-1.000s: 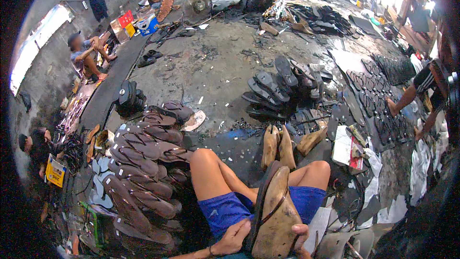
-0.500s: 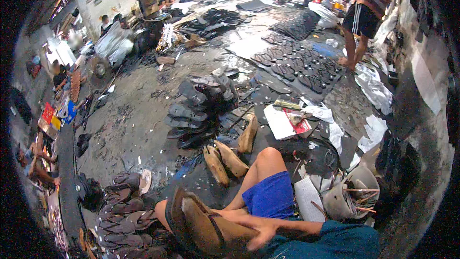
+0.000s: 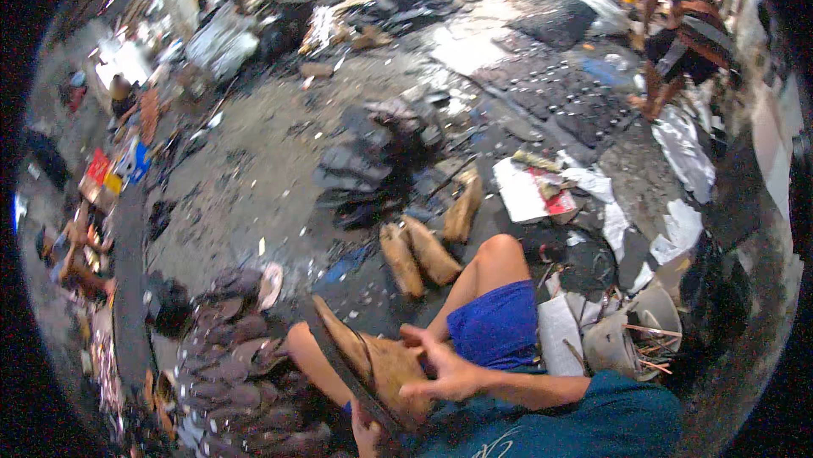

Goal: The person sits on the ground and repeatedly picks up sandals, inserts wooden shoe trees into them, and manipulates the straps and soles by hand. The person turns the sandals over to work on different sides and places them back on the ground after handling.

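Fingers (image 3: 417,338) of the right hand (image 3: 453,373) are half spread, thumb well apart from the rest, over the wooden foot form (image 3: 391,365); too blurry to tell whether they're touching it or pressing hard. Left hand (image 3: 366,431) is curled against the lower end of the dark sandal (image 3: 356,382), and looks to have hold of it, though its fingertips are hidden. So the sandal sits between both hands, sole outward on the left, form toward the right fingers, strap across the wood. My guess: the left takes the weight so the right can work freely. Spare wooden forms (image 3: 415,255) stand ahead of the fingers, and a sandal pile (image 3: 241,373) is off to their left, probably for easy reach.

Compared with half a second ago: right fingers are off the heel end and more spread, the left hand now shows, and the sandal's turned more edge-on.
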`<action>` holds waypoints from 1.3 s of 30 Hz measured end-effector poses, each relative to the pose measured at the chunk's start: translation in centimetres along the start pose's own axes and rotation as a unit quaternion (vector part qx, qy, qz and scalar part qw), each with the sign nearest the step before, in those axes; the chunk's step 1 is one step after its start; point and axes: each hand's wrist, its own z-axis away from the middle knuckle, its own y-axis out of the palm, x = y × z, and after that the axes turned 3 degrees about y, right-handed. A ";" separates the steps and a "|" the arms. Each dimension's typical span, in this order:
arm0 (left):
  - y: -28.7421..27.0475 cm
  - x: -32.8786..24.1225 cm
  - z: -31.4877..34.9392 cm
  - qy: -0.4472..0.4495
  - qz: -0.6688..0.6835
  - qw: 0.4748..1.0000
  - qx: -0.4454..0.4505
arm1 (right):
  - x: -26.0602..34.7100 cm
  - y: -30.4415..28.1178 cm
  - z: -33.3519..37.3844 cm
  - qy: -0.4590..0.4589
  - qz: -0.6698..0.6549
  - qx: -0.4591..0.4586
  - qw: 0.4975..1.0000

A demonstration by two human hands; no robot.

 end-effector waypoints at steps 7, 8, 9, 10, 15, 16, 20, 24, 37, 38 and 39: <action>0.9 -2.0 -15.5 0.190 -0.008 0.969 -0.156 | -0.7 -0.1 -3.4 0.018 0.041 0.017 0.999; -0.2 -1.5 -16.2 0.237 -0.149 0.939 -0.200 | -2.3 -0.2 -3.9 0.045 0.037 -0.001 0.998; -0.5 -2.4 -16.2 0.188 -0.077 0.952 -0.228 | -0.7 -1.4 -4.1 0.033 -0.037 0.038 0.998; -0.7 -3.7 -16.7 0.141 -0.002 0.957 -0.254 | 0.6 -2.5 -4.5 0.088 -0.055 0.057 0.993; -2.0 -7.9 -19.2 0.131 0.208 0.968 -0.043 | -6.7 -4.7 -9.7 0.063 -0.007 -0.042 0.997; -1.0 -7.1 -18.9 0.086 0.283 0.955 0.005 | -6.3 -4.4 -10.8 0.039 0.167 -0.096 0.980; 1.9 -4.5 -15.8 -0.116 0.572 0.806 0.098 | -4.1 -5.1 -15.9 -0.107 0.001 -0.092 0.990; 2.8 -0.8 -15.4 -0.060 0.487 0.861 0.136 | 7.4 -6.3 -17.1 -0.177 0.333 0.142 0.915; -10.1 -19.4 5.4 0.033 -0.511 0.649 -0.562 | -6.6 -21.8 -42.1 -0.016 0.644 -0.292 0.707; -12.7 -19.3 8.5 -0.042 -0.540 0.619 -0.569 | -7.3 -22.0 -43.4 -0.046 0.665 -0.295 0.684; -10.2 -20.1 8.1 -0.065 -0.519 0.642 -0.561 | -7.6 -22.0 -44.0 -0.056 0.675 -0.284 0.678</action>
